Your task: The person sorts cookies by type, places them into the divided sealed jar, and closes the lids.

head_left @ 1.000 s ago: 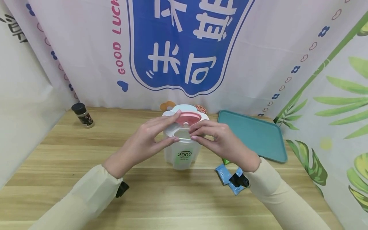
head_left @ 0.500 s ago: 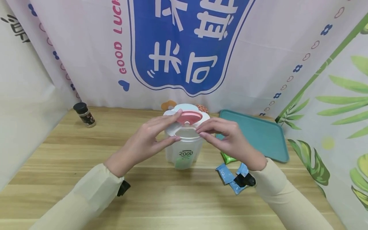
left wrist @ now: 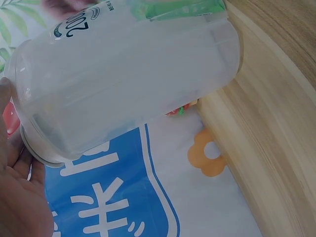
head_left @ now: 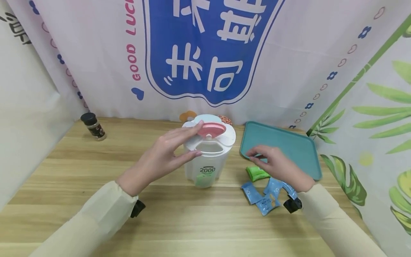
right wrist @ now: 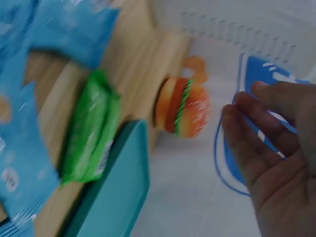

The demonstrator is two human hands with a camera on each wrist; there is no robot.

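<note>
wood tbl point(head_left: 179, 225): l hand point(head_left: 160, 154) grips tub point(head_left: 210, 165) top; r hand point(head_left: 277, 161) loosely curled nr green pkt point(head_left: 255, 174)

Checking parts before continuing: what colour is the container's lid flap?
The lid flap is pinkish red, clearest in the head view.

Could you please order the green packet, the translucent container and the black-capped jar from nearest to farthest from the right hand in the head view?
1. Green packet, close by the right hand.
2. Translucent container, mid-table, to its left.
3. Black-capped jar, far left on the table.
</note>
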